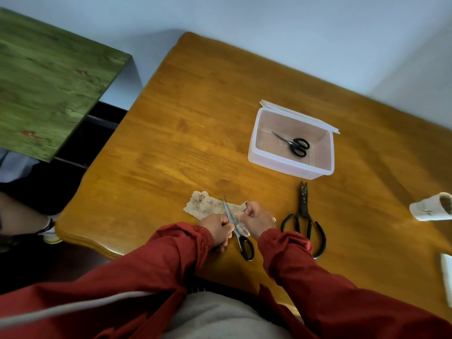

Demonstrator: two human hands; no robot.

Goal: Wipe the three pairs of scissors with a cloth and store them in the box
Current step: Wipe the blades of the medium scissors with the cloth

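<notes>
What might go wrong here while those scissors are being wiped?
1. The left hand grips the scissors close to the blades while the right hand rubs the cloth on them; a slip might nick a finger.
2. The large shears lie right beside the right sleeve, so an arm movement may knock them along the table.

You have a single view. The head camera looks forward and steeply down at the surface (186, 123), rolled so its edges run diagonally. Your left hand (219, 230) and right hand (258, 221) sit lower centre, close to the lens; the wall (269, 25) fills the top.
</notes>
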